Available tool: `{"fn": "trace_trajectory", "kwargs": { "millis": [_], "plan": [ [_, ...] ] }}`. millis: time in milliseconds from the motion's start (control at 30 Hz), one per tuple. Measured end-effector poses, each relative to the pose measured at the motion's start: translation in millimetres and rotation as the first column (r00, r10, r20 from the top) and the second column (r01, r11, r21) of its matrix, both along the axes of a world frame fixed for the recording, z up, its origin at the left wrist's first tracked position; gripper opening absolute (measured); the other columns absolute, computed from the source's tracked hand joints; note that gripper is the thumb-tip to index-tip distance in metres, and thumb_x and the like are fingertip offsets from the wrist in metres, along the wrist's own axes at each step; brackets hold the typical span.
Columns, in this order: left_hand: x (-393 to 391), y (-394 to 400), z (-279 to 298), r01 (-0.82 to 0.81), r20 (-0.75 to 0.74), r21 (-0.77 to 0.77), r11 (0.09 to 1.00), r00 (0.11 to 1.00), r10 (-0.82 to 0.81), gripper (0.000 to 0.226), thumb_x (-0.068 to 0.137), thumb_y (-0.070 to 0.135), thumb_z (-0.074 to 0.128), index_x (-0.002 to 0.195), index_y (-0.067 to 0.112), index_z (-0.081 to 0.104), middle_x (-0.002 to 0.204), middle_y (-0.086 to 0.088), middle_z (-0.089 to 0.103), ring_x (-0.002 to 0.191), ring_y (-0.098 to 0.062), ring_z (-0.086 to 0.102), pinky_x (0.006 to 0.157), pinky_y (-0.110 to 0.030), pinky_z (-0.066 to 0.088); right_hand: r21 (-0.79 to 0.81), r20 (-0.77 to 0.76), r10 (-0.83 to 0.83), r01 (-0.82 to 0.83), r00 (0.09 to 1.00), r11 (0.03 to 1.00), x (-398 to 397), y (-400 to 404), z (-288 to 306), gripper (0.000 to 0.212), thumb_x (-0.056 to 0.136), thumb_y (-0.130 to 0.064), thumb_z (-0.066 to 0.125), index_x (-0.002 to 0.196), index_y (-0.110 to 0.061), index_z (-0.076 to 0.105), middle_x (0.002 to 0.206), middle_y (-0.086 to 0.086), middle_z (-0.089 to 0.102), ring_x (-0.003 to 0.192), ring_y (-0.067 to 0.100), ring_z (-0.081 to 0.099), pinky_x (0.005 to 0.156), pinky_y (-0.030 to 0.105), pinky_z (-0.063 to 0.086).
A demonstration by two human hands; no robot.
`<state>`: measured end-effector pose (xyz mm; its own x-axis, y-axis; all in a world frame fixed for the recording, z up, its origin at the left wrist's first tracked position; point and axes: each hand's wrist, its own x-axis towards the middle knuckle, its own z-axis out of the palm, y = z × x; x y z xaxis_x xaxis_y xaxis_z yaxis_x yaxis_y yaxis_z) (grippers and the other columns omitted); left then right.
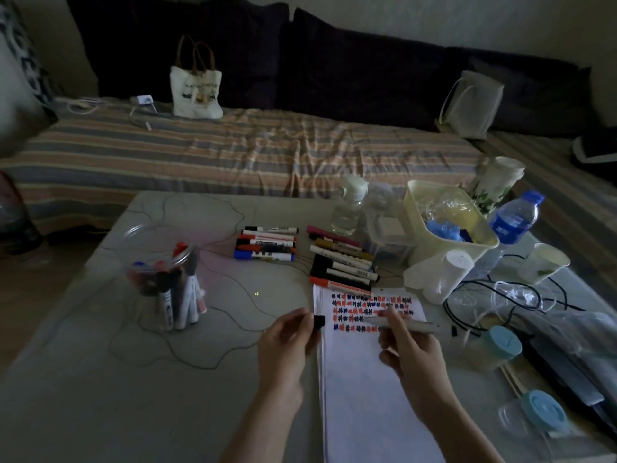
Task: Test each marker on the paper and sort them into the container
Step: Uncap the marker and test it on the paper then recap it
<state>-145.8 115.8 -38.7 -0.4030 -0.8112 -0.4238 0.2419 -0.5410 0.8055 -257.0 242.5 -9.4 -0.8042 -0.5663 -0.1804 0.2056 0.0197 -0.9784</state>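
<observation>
Paper (367, 379) lies at lower centre-right of the frame on the table (100, 379), its top rows filled with red, blue and black test marks. Clear container (165, 275), centre-left, is stood upright with several markers inside. Untested markers (267, 245) are laid in two groups above the paper. Right hand (409, 345) is gripping an uncapped marker (407, 325), tip on the sheet. Black cap (319, 321) is pinched by left hand (287, 342)
</observation>
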Motion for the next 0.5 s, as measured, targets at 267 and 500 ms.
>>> {"fn": "trace_trajectory", "kwargs": {
  "millis": [267,500],
  "plan": [
    [12,-4,14,0.05,-0.098,-0.003,0.999,0.994,-0.05,0.017,0.085,0.004,0.067,0.102,0.002,0.068,0.094,-0.014,0.075,0.089,-0.024,0.073,0.079,-0.03,0.059,-0.038,0.014,-0.063,0.064,0.998,0.997,39,-21,16,0.023,0.088,-0.026,0.062,0.091,-0.004,0.067,0.073,0.01,0.065,0.065,0.019,0.058,0.056,0.032,0.042],
    [16,-6,17,0.091,-0.091,-0.052,0.994,0.991,-0.096,0.014,0.085,0.003,0.067,0.099,0.004,0.07,0.093,-0.011,0.075,0.086,-0.022,0.073,0.072,-0.024,0.058,0.018,-0.036,-0.045,0.045,0.998,0.999,48,-43,15,0.026,0.09,-0.025,0.063,0.088,0.0,0.071,0.073,0.015,0.068,0.063,0.018,0.06,0.052,0.03,0.042]
  ]
}}
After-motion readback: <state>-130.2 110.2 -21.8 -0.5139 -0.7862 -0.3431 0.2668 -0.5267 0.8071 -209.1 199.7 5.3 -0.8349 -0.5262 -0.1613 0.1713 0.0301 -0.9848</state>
